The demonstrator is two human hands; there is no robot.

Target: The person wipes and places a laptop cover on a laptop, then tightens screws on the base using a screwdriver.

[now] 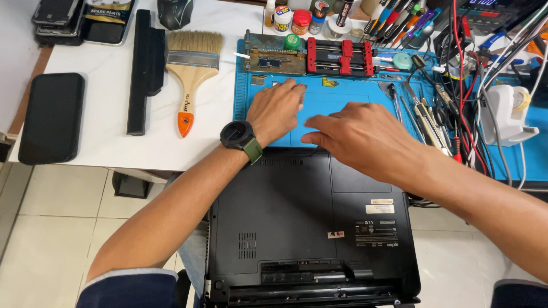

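A black laptop (311, 228), turned underside up, is seen just below both hands, half off the bench; it is judged rigid, fairly heavy, best gripped by its side edges. The left hand (277, 110) and right hand (359, 137) are spread flat, empty, on a blue mat (337, 100). Small white and grey rectangular labels (379, 206) are seen below the right hand.

black laptop (308, 228), upside down, overhanging table edge
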